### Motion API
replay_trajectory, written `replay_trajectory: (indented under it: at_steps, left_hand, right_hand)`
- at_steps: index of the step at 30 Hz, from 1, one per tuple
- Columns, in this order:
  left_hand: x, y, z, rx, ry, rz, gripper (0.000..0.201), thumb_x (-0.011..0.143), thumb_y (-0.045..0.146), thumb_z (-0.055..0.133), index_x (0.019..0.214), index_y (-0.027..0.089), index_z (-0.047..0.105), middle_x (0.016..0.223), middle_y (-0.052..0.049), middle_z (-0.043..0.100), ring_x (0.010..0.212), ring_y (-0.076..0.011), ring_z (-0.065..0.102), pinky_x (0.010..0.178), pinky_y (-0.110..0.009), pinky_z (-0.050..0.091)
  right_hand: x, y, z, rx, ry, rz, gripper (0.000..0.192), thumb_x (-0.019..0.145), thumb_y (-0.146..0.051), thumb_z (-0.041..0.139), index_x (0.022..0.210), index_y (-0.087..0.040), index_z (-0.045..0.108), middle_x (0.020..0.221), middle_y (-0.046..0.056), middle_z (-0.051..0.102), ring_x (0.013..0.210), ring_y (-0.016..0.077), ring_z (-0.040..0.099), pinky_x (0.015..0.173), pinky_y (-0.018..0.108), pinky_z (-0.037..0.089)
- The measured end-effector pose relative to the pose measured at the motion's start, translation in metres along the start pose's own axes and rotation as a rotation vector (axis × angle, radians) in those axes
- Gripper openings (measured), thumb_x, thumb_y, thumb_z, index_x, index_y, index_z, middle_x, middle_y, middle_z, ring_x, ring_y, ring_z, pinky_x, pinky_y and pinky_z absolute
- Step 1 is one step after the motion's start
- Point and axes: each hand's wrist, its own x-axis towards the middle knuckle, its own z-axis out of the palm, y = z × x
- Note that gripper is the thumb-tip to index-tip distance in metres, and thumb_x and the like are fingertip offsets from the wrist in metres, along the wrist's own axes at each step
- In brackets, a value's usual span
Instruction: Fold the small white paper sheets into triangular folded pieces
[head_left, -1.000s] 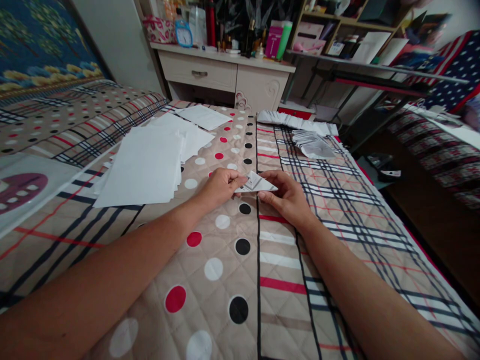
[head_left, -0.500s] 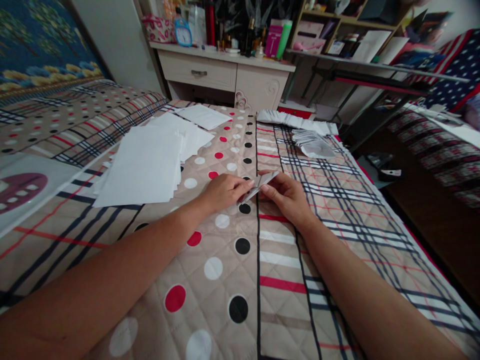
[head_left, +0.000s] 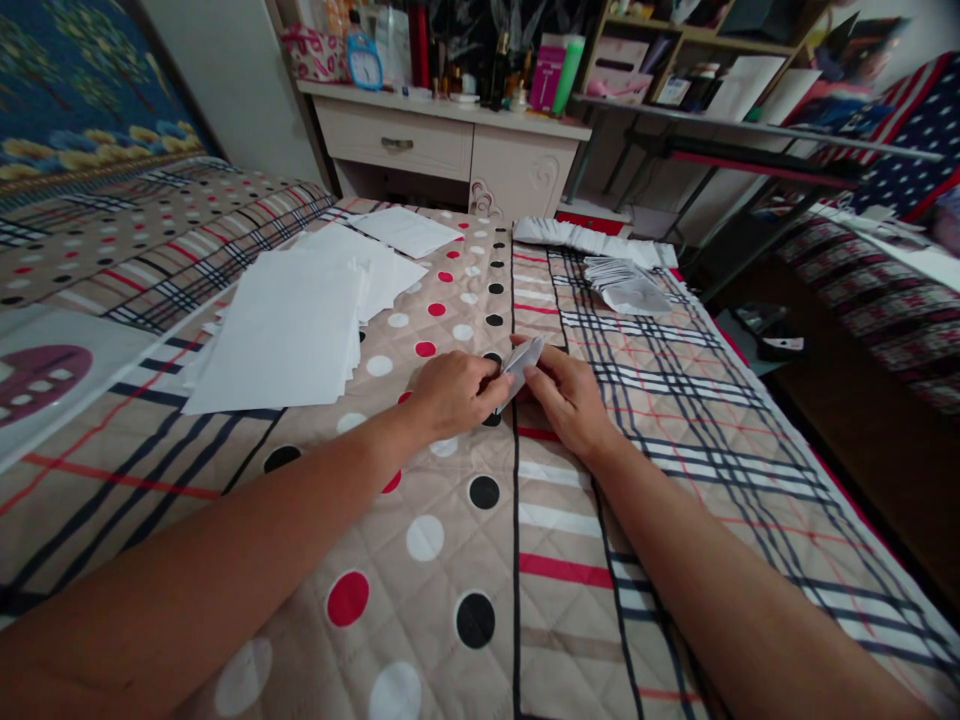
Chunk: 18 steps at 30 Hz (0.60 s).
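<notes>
A small folded piece of white paper (head_left: 523, 366) is held between my two hands, just above the patterned bedspread (head_left: 555, 620). My left hand (head_left: 459, 392) pinches its lower left end between thumb and fingers. On the other side, my right hand (head_left: 568, 395) grips it with the thumb on the near face and the fingers behind, partly hidden. The paper stands tilted, with a crease visible. To the left lies a loose stack of white paper sheets (head_left: 277, 335). Several folded paper pieces (head_left: 626, 285) lie fanned beyond my right hand.
A long row of folded paper pieces (head_left: 585, 238) lies at the bed's far edge. Behind it stands a white dresser (head_left: 397, 125) with a blue clock (head_left: 364, 62) on top. A plastic bag (head_left: 67, 370) lies at the left, and a metal-legged table (head_left: 750, 120) stands at the back right.
The folded paper has turned more upright between my hands. My left hand has shifted slightly right and down; my right fingers have moved a little left. The stacks have stayed put.
</notes>
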Motion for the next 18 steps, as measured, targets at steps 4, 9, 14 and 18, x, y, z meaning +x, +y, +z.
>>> replay_trajectory:
  at_steps: [4,9,14,18]
  left_hand:
    - [0.000,0.014,0.004,0.181,0.055,-0.047,0.041,0.093,0.037,0.042,0.077,0.012,0.071,0.074,-0.013,0.065,0.064,-0.0197,0.055,0.057,-0.029,0.021]
    - [0.000,0.019,0.001,0.233,0.120,-0.175,0.032,0.090,0.039,0.049,0.082,0.015,0.069,0.076,-0.011,0.065,0.073,-0.0252,0.061,0.060,-0.029,0.031]
    - [0.000,0.009,0.001,0.043,0.333,-0.029,0.037,0.082,0.020,0.063,0.118,0.018,0.052,0.103,-0.003,0.064,0.077,-0.0144,0.061,0.066,-0.025,0.042]
    - [0.000,0.001,0.002,0.012,0.366,0.257,0.033,0.086,0.011,0.061,0.117,0.021,0.054,0.125,-0.004,0.054,0.097,-0.0121,0.060,0.078,-0.021,0.050]
  right_hand:
    - [0.003,-0.002,0.012,-0.239,0.103,-0.037,0.031,0.093,-0.030,0.044,0.104,-0.011,0.065,0.086,0.009,0.063,0.077,0.0193,0.056,0.070,0.030,0.039]
    - [0.006,0.004,0.016,-0.239,0.106,0.006,0.038,0.086,-0.021,0.041,0.112,-0.008,0.066,0.090,0.011,0.066,0.070,0.0176,0.056,0.067,0.029,0.038]
    - [0.006,0.005,0.013,-0.129,0.088,0.101,0.048,0.083,-0.020,0.044,0.127,-0.009,0.058,0.076,0.005,0.063,0.062,0.0150,0.052,0.061,0.027,0.037]
    - [0.007,0.005,0.010,0.098,0.091,0.233,0.041,0.078,-0.020,0.048,0.119,-0.014,0.051,0.061,-0.002,0.054,0.049,0.0115,0.043,0.050,0.023,0.031]
